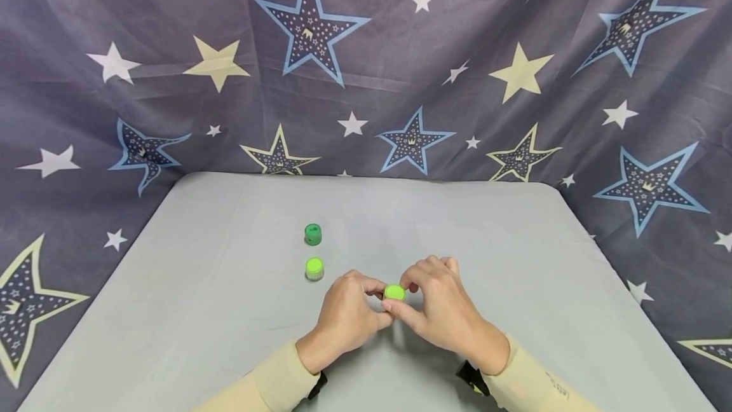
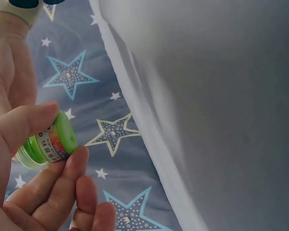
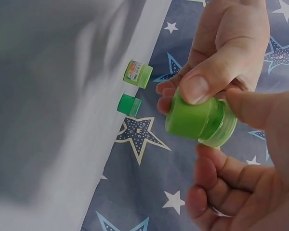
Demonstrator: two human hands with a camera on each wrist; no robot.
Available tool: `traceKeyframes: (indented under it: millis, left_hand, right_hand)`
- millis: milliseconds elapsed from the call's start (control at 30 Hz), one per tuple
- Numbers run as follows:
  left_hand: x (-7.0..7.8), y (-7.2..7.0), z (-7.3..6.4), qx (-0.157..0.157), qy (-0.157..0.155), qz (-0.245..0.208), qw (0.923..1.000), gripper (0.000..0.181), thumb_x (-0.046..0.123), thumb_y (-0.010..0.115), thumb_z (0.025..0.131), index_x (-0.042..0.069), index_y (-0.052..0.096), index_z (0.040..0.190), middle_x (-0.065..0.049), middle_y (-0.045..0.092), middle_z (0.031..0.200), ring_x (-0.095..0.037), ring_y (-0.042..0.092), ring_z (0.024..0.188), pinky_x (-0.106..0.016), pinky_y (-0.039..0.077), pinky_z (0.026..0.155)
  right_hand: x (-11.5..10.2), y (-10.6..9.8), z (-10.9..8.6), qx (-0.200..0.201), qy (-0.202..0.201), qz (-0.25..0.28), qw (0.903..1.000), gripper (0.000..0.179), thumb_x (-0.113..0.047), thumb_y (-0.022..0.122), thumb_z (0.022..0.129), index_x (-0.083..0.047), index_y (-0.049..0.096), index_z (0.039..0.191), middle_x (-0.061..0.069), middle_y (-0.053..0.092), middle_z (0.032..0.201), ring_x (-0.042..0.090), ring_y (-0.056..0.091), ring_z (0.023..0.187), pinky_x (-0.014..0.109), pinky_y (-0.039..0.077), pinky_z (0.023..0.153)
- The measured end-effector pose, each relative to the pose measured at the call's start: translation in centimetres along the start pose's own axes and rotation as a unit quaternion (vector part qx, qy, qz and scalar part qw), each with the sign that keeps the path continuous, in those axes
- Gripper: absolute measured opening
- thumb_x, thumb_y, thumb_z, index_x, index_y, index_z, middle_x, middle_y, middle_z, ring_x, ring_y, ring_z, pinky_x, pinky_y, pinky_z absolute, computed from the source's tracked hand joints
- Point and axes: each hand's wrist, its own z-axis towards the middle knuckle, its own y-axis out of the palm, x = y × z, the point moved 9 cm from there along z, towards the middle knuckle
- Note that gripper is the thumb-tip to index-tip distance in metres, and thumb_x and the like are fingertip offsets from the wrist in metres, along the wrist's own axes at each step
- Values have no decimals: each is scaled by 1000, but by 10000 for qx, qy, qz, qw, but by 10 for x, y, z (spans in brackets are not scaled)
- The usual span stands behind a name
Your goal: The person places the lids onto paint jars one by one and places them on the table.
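Note:
Both hands meet around a small lime-green paint jar (image 1: 394, 292) held above the grey-covered table. The left hand (image 1: 347, 309) pinches the jar's body between thumb and fingers. A printed label (image 2: 53, 144) on its side shows in the left wrist view. At the clear, rimmed end (image 3: 223, 126), the right hand (image 1: 445, 307) grips with its thumb and fingertips. Left of the hands stand a second lime-green jar (image 1: 314, 269) and, behind it, a darker green jar (image 1: 312, 234).
The table (image 1: 200, 310) has a pale grey cloth over it. A dark curtain (image 1: 366, 75) with stars hangs behind and along both sides.

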Motion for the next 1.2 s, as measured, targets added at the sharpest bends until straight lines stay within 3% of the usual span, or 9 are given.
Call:
traceKeyframes:
  millis: [500, 900, 1033, 1200]
  left_hand:
    - [0, -2, 0, 52, 31, -33, 10000, 23, 18, 93, 71, 17, 83, 91, 13, 74, 87, -11, 63, 87, -29, 52, 75]
    - [2, -3, 0, 87, 134, 6, 9999, 22, 20, 94, 71, 17, 83, 89, 14, 71, 81, -15, 64, 86, -30, 51, 75]
    - [1, -3, 0, 57, 102, 63, 9999, 21, 21, 95, 70, 19, 83, 88, 15, 70, 80, -12, 63, 86, -29, 50, 74]
    - [1, -3, 0, -4, 99, 126, 9999, 21, 25, 96, 70, 21, 83, 86, 17, 69, 80, -11, 62, 86, -28, 49, 73]
  right_hand:
    - [-3, -2, -1, 337, 55, -134, 9993, 45, -48, 89, 74, -19, 55, 76, -14, 45, 70, 7, 39, 70, 36, 26, 75]
    - [0, -4, 0, 221, 173, -154, 9995, 48, -56, 88, 74, -18, 59, 78, -12, 52, 72, 7, 42, 73, 36, 27, 75]
    - [3, -5, 1, 7, 172, 150, 9997, 41, -46, 91, 73, -18, 67, 92, -13, 60, 85, 9, 51, 83, 39, 29, 82]
    - [3, -3, 2, -445, 61, 777, 9960, 42, -22, 94, 72, -17, 72, 107, -8, 70, 102, 10, 58, 100, 43, 30, 91]
